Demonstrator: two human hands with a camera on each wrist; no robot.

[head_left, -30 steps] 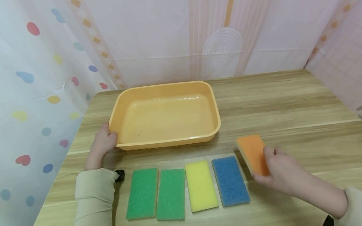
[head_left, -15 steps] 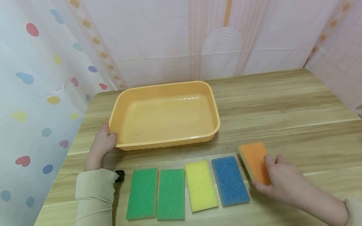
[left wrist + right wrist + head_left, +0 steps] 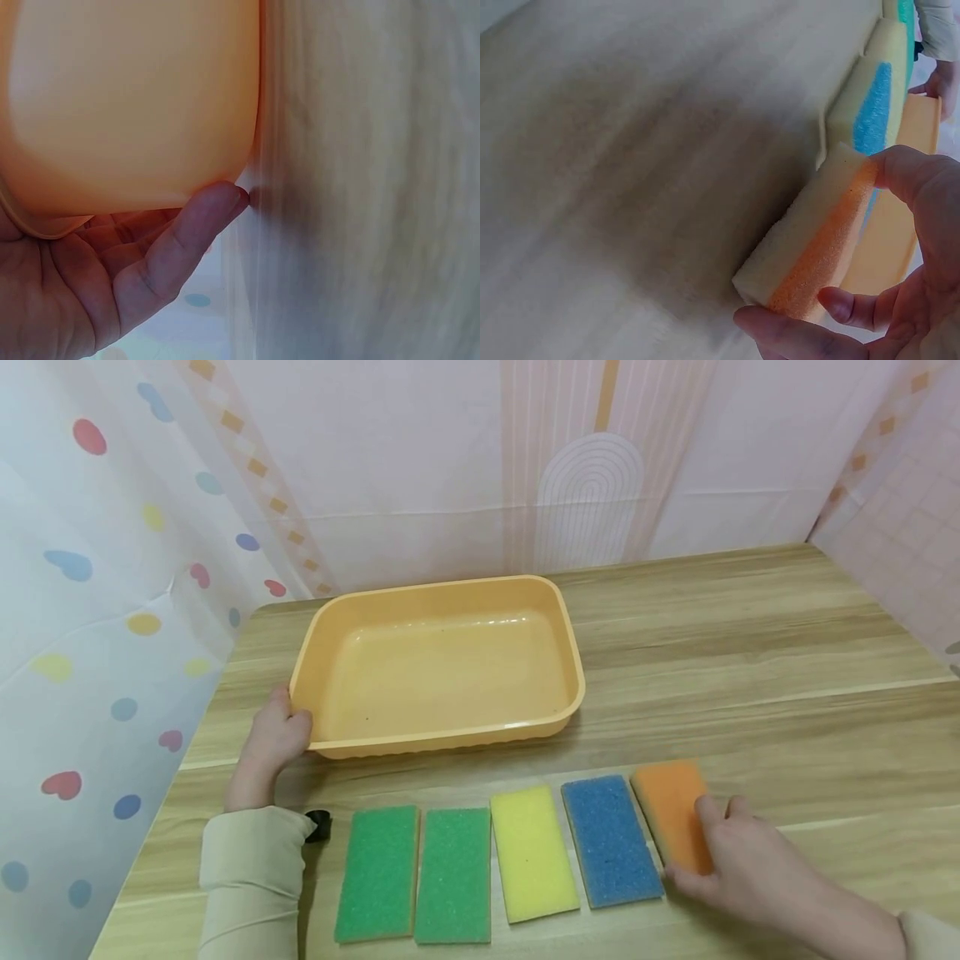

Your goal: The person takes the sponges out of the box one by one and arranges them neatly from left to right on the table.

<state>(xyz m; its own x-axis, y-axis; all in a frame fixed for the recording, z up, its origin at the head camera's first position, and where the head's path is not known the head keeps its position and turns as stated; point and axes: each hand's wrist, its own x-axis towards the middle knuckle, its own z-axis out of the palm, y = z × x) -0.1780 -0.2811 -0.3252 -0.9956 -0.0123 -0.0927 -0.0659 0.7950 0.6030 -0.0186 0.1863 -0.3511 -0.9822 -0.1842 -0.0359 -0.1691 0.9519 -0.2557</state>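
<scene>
In the head view my left hand (image 3: pixel 273 735) grips the left front corner of a yellow-orange plastic basin (image 3: pixel 450 745), thumb at the rim. The left wrist view shows its fingers (image 3: pixel 199 229) against the basin's outer wall (image 3: pixel 135 97). At the right end of a row of sponges, my right hand (image 3: pixel 753 860) pinches an orange sponge (image 3: pixel 671 806) by its edges. In the right wrist view this orange sponge (image 3: pixel 821 259) shows a pale layer under the orange one and sits at or just above the tabletop. A blue sponge (image 3: pixel 611 842) lies just left of it.
Further left in the row lie a yellow sponge (image 3: pixel 534 853) and two green ones, the inner green sponge (image 3: pixel 453 877) and the outer green sponge (image 3: pixel 377 874). The basin stands behind them on the wooden table (image 3: pixel 765 660). A patterned curtain (image 3: pixel 420 468) hangs behind the table.
My right hand has lowered the orange sponge toward the near side of the table, bringing it beside the blue sponge. My left hand and the basin have stayed in place.
</scene>
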